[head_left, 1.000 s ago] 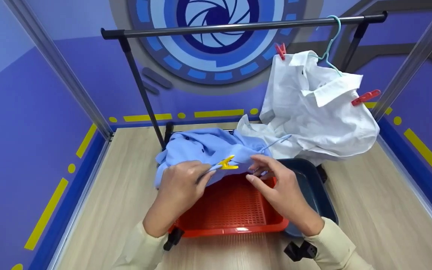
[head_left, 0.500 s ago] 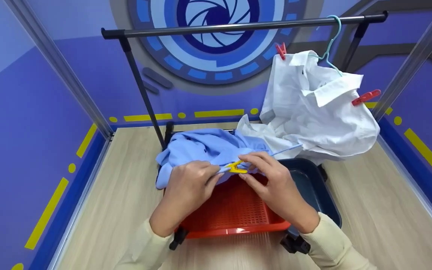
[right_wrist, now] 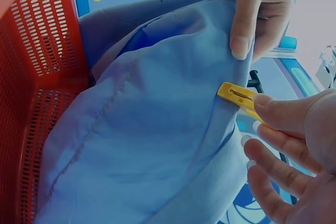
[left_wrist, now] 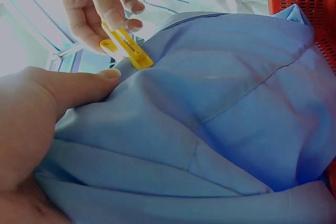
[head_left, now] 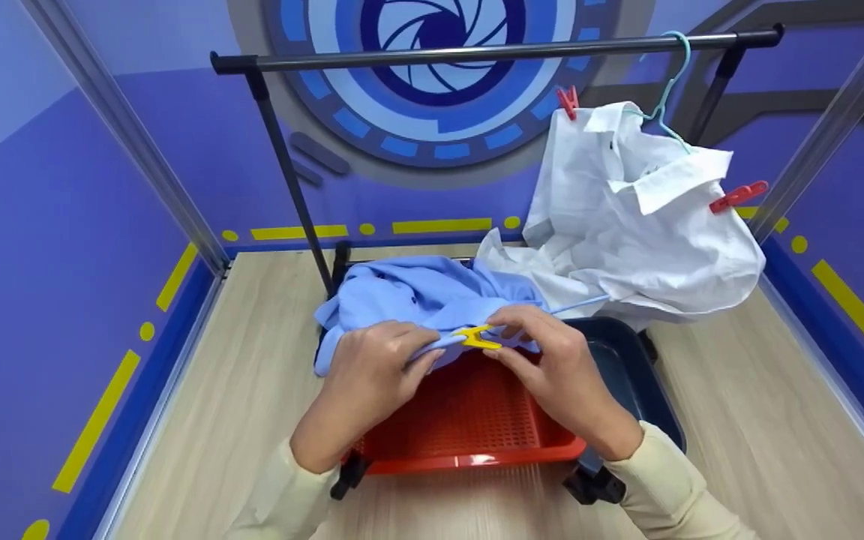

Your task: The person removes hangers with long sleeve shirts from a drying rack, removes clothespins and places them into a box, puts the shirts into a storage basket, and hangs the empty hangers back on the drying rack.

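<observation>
A light blue shirt lies bunched over the back of the red basket. My left hand pinches its edge between thumb and fingers. Just to the right, a yellow clothespin sits on that same edge, its jaws over the cloth. The thumb and index finger of my right hand pinch the clothespin's handle ends; in the right wrist view the other fingers are spread below. From the shirt a thin blue hanger hook sticks out to the right. Part of the hanger is hidden inside the cloth.
Behind stands a black clothes rack. A white shirt hangs on its right end from a mint hanger, with red clothespins at both shoulders. A dark blue tray sits beside the basket.
My right hand has moved left from beside the clothespin and now pinches its handles. My left hand has shifted slightly right with the shirt edge, and the hanger hook has swung right.
</observation>
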Motion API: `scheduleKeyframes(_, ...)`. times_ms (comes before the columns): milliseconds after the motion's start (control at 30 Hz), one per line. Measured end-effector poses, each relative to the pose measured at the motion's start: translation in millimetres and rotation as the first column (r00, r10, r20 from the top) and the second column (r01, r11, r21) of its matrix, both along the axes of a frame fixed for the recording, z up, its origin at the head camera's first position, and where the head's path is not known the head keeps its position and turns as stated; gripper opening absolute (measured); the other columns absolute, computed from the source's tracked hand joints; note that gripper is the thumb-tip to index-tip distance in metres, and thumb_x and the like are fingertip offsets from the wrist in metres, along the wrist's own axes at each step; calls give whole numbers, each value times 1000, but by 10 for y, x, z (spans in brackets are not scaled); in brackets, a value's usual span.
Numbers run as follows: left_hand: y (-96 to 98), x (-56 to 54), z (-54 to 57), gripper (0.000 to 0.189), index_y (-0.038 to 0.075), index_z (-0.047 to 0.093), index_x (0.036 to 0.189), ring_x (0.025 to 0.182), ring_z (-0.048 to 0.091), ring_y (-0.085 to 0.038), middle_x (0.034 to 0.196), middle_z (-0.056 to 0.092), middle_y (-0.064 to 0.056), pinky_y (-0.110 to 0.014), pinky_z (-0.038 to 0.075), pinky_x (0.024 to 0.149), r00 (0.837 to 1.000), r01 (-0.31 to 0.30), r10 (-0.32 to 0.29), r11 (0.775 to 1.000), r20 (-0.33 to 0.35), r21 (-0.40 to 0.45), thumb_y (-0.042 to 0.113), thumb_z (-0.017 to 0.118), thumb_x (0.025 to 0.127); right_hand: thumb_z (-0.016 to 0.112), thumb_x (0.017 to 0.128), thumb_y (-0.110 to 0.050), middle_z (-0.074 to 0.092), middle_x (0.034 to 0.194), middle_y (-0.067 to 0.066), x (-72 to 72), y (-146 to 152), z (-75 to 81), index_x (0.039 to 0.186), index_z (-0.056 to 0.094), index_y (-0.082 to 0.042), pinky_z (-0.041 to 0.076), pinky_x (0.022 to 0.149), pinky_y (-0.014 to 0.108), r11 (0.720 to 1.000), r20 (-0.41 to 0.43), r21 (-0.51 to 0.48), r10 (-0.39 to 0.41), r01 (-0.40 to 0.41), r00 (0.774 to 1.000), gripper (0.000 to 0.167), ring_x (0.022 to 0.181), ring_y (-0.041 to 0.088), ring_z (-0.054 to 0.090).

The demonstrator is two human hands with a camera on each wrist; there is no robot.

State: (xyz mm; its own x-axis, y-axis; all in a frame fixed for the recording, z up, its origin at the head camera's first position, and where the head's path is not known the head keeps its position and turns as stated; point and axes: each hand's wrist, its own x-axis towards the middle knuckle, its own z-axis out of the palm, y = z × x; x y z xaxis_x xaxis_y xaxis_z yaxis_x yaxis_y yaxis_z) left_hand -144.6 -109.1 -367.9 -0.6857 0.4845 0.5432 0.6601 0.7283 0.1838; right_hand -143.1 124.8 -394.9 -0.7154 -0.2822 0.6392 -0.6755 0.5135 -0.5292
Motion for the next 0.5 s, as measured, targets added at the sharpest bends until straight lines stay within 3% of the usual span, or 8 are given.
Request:
scheduleKeyframes(167,-75,-28,-56,23,16,74,103,83,69,-11,93,74,4,-27,56,70,999,38,-38,999,-1,33,32,73,86,75,83,-10,68,103,-5,-4,7,2,110,66,-17,53,72,20,1000,24,-13,-16,16,1000,29,86,6,61)
scheduleKeyframes(267,-153,-60,-94,30,15,72,108,87,68,-10,97,73,2,-29,56,74,994,93,-98,991,51,95,35,74,85,75,83,-11,68,101,-4,-8,15,-4,109,66,-17,52,68,21,1000,36,-22,-19,19,999,29,85,8,62)
scheduleKeyframes(500,-319,-141,-189,33,18,70,116,96,64,-7,106,71,5,-30,54,83,954,178,-232,948,192,262,37,68,89,77,81,-10,68,97,-4,-14,30,-21,107,67,-17,49,61,21,998,63,-62,-16,20,998,29,80,10,61)
